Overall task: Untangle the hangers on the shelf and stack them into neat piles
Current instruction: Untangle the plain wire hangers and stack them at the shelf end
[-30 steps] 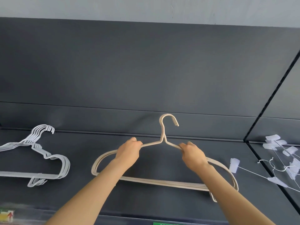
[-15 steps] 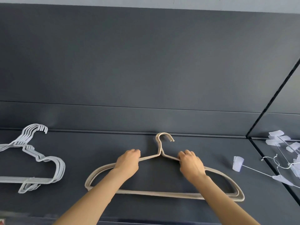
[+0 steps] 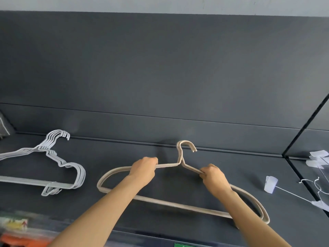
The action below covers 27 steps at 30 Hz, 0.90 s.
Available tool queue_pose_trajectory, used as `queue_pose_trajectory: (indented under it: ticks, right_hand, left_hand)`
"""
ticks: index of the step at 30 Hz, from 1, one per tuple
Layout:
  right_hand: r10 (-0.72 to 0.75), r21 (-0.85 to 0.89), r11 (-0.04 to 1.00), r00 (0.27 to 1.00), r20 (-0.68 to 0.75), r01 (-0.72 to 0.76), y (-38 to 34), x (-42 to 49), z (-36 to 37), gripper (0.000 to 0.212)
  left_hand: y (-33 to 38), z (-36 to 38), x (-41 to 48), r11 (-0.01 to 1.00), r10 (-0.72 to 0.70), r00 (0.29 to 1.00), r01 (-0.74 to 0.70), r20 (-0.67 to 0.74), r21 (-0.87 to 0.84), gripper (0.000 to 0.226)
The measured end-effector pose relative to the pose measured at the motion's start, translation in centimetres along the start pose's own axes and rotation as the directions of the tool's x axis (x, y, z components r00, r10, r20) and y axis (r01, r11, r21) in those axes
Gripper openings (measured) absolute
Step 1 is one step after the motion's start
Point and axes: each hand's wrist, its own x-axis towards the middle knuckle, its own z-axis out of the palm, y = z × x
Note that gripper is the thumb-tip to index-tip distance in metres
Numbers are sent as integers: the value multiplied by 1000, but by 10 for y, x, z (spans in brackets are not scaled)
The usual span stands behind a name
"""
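Note:
A small stack of beige hangers (image 3: 167, 204) lies on the dark grey shelf (image 3: 231, 168), hooks pointing to the back wall. My left hand (image 3: 143, 171) grips the stack's left shoulder near the neck. My right hand (image 3: 214, 177) grips the right shoulder. Both fists are closed around the wires. To the left sits a neat pile of white hangers (image 3: 53, 168), partly cut off by the frame edge.
White clip hangers (image 3: 315, 184) lie tangled at the right, across the shelf divider (image 3: 302, 125). One clip (image 3: 270, 184) juts toward the beige stack. The shelf's front edge with labels (image 3: 14, 223) runs along the bottom.
The beige stack, held tilted up off the shelf a second ago, has come down flat onto it. Both hands have kept their grip on its shoulders.

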Motion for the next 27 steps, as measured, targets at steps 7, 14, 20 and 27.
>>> queue_pose_trajectory:
  ticks: [7, 14, 20, 27]
  right_hand:
    - [-85, 117, 989, 996, -19, 87, -52, 6, -3, 21]
    - [-142, 180, 974, 990, -2, 140, -163, 7, 9, 41]
    - [-144, 123, 983, 987, 66, 136, -302, 8, 31, 28]
    - [-192, 35, 981, 975, 108, 189, -428, 4, 81, 21]
  left_hand:
    - [-39, -46, -24, 996, -72, 993, 76, -89, 37, 17]
    - [-142, -86, -45, 992, -122, 982, 124, -143, 2, 21]
    - [-284, -110, -67, 989, -121, 984, 108, -129, -100, 19]
    - [-422, -102, -86, 970, -191, 978, 174, -87, -172, 22]
